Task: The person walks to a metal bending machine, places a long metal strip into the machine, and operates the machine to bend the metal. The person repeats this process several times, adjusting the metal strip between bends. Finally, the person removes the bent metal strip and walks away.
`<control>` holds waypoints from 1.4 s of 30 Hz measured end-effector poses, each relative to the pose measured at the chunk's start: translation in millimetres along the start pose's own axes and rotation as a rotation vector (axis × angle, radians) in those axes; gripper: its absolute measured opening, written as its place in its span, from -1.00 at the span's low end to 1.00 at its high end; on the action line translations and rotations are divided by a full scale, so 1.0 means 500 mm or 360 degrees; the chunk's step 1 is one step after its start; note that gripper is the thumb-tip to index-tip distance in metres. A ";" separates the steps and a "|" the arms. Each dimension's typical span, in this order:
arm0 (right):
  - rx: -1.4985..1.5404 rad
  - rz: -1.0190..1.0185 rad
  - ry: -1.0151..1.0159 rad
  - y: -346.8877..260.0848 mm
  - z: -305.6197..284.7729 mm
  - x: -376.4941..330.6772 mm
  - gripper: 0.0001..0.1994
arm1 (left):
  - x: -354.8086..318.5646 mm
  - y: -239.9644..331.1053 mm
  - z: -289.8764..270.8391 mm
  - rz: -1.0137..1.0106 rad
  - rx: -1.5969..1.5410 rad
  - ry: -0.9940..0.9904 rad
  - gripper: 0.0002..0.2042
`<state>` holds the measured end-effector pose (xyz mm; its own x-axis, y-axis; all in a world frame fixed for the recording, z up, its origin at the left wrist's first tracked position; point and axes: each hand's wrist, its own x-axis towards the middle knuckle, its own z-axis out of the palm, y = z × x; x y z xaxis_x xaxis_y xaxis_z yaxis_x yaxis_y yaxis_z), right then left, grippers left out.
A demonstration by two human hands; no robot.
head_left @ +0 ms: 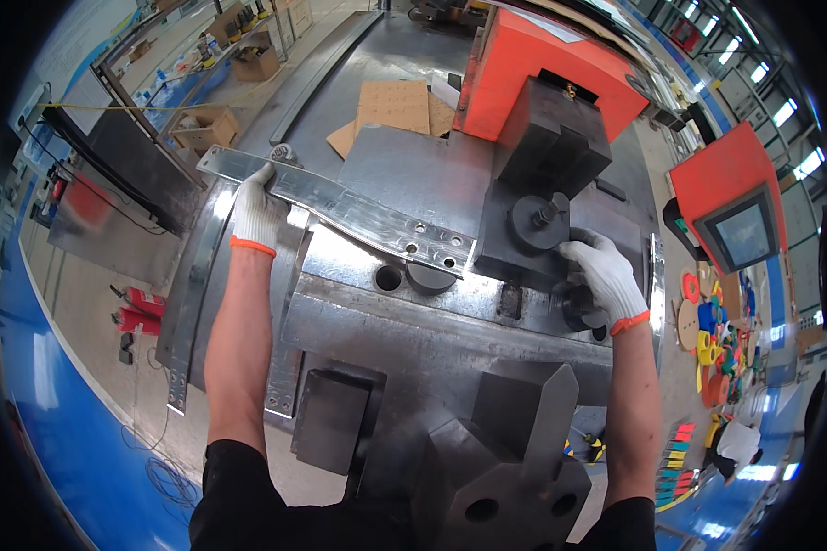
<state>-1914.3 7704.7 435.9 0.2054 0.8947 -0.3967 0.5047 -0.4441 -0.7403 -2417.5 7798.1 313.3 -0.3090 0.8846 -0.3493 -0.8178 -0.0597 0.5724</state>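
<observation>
A flat shiny metal bar (340,204) with several holes at its right end lies slantwise across the bench. Near its left end my left hand (259,209), in a white glove with an orange cuff, grips it, thumb on top; the fingers beneath are hidden. The bar's right end sits over a round dark post (430,279), just left of a dark metal block (515,253). On that block stands a dark round piece with a bolt (538,222). My right hand (606,274), gloved alike, rests at the block's right side with fingers bent but apart, apparently holding nothing.
A red machine housing (547,69) with a large dark block (553,138) stands behind. At right is a red control panel with a screen (742,231). A dark angular die (501,482) is close to my body. Cardboard sheets (393,106) lie farther back. More metal bars (193,303) lie left.
</observation>
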 end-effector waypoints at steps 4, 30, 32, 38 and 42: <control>-0.0129 0.0106 0.0063 0.000 0.004 0.024 -0.41 | 0.056 -0.009 -0.002 -0.0007 0.0022 -0.0131 -0.75; -0.0163 -0.0085 0.0247 0.022 0.025 0.005 -0.36 | 0.239 -0.152 0.189 0.0469 0.1307 0.0277 -0.54; -0.0138 -0.0136 0.0144 0.003 0.046 0.009 -0.37 | 0.315 -0.064 0.103 0.0661 0.1364 0.0357 -0.61; -0.0228 0.0005 0.0265 0.013 0.010 -0.001 -0.35 | 0.221 -0.071 0.185 0.0450 0.0633 0.0477 -0.66; -0.0526 -0.0137 0.0268 -0.015 0.024 -0.017 -0.21 | 0.217 -0.016 0.096 0.0240 0.0062 0.0160 -0.66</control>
<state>-1930.1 7699.7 438.4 0.2713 0.9357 -0.2255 0.7638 -0.3518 -0.5411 -2421.4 7916.7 306.4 -0.4753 0.8161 -0.3287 -0.7398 -0.1685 0.6514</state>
